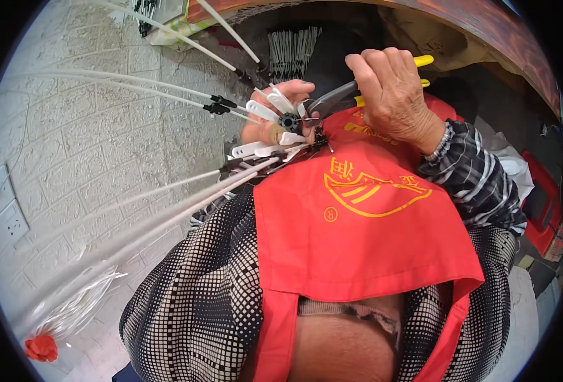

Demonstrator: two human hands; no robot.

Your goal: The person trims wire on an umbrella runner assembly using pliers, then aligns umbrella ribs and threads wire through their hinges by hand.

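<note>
A round black hub (pixel 288 122) with flat white arms around it looks like the centre of an umbrella frame. My left hand (pixel 252 132) is closed around it from the far left, partly hidden by the white pieces. Long white ribs (pixel 186 186) with black joints fan out from there to the left, toward the wall. In my right hand (pixel 393 95) is a pair of pliers (pixel 334 97) with yellow-ended handles, its fingers wrapped round them. The pliers' jaws point left and reach the hub's right side, where a small metal piece shows; whether they bite on it I cannot tell.
A red apron (pixel 364 242) covers my lap, just below the hub. Behind stands a bundle of thin white rods (pixel 292 54), and a wooden edge (pixel 472 28) curves across the far right. A red object (pixel 541 213) lies at right; white strands (pixel 81 305) hang lower left.
</note>
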